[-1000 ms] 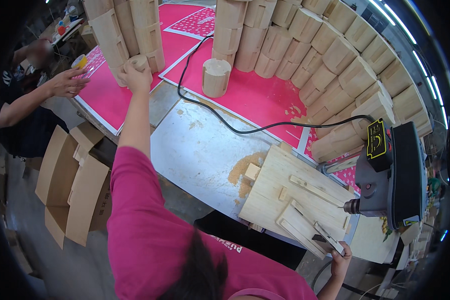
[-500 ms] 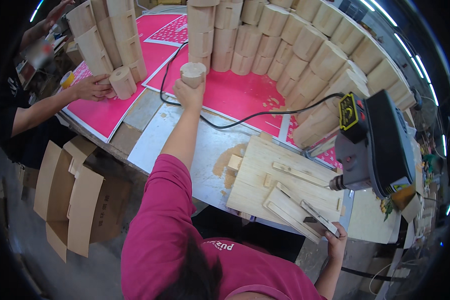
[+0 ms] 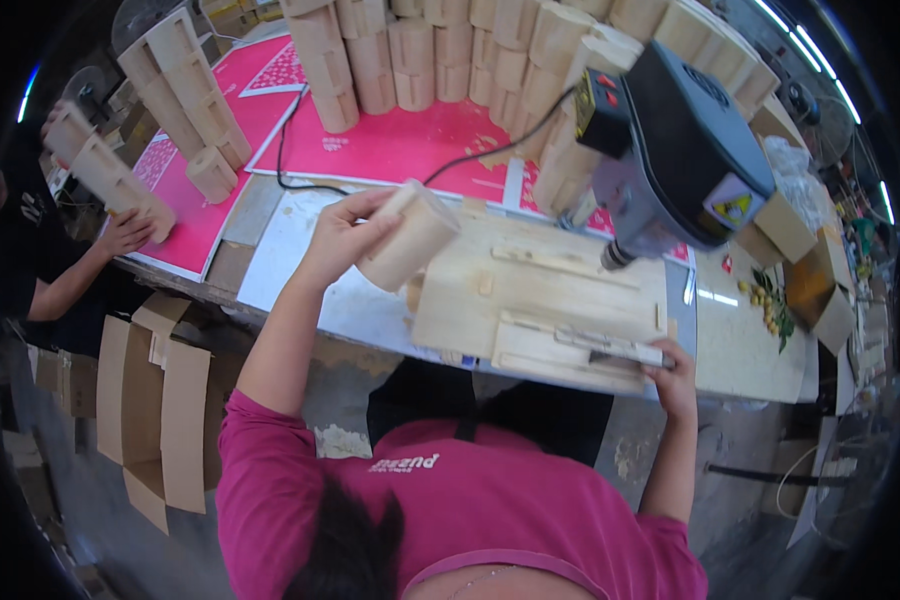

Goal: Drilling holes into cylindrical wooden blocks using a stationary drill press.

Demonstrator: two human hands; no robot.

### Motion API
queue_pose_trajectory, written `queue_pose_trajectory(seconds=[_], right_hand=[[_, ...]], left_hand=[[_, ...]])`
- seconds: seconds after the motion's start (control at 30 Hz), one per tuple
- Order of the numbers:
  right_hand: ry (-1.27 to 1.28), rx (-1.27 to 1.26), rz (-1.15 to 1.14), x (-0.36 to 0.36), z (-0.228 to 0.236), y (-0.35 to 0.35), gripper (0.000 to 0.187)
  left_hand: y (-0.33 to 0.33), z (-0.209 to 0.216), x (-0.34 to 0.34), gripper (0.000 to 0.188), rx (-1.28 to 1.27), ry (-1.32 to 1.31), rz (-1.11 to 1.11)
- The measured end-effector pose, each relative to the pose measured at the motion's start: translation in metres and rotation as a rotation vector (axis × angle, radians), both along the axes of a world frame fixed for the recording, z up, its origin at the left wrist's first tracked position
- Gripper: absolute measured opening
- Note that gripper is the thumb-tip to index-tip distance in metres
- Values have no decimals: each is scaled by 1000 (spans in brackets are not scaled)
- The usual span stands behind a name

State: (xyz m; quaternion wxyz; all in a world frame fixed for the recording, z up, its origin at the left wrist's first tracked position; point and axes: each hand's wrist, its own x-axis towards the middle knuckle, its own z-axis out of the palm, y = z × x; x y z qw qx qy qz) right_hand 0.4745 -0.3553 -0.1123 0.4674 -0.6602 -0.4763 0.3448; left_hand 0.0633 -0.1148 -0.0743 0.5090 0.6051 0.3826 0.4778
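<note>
A pale wooden cylinder is tilted in my left hand, its fingers and thumb closed around the upper end. It hangs in the air over the left edge of a plywood jig board. My right hand grips the end of a long flat strip lying along a wooden block on the jig's near side; its exact kind is unclear. Above the board stands a black and grey drill press, its chuck pointing down at the jig.
Stacked wooden cylinders line the far side on pink printed sheets. A black cable crosses them. At left, a co-worker's hand touches leaning cylinders. An open carton stands on the floor; fruit lies at right.
My left hand has brought the cylinder from the far stacks back to the jig and tipped it. My right hand keeps the strip, now lying flatter. The co-worker's cylinders have shifted.
</note>
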Motion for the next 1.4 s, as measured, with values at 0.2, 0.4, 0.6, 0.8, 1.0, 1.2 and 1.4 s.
queue_pose_trajectory(seconds=[0.2, 0.4, 0.6, 0.8, 1.0, 1.2, 1.4], right_hand=[[-66, 17, 89, 3, 4, 24, 24], [77, 34, 148, 5, 4, 29, 26], [170, 53, 181, 11, 0, 25, 24], [122, 65, 202, 10, 0, 26, 21], [135, 109, 227, -11, 0, 33, 22], [66, 103, 118, -19, -4, 28, 28], [-499, 239, -8, -23, -7, 20, 35]], left_hand=[[-50, 12, 58, 41, -113, 393, -588], [-50, 9, 98, 44, -116, 530, -737], [-42, -3, 110, 44, -178, 522, -757], [-38, 0, 121, 45, -158, 565, -791], [-63, -32, 162, 40, -457, 60, -439], [-94, -59, 162, 36, -235, -351, 202], [-159, -68, 118, 44, 222, 232, 63]])
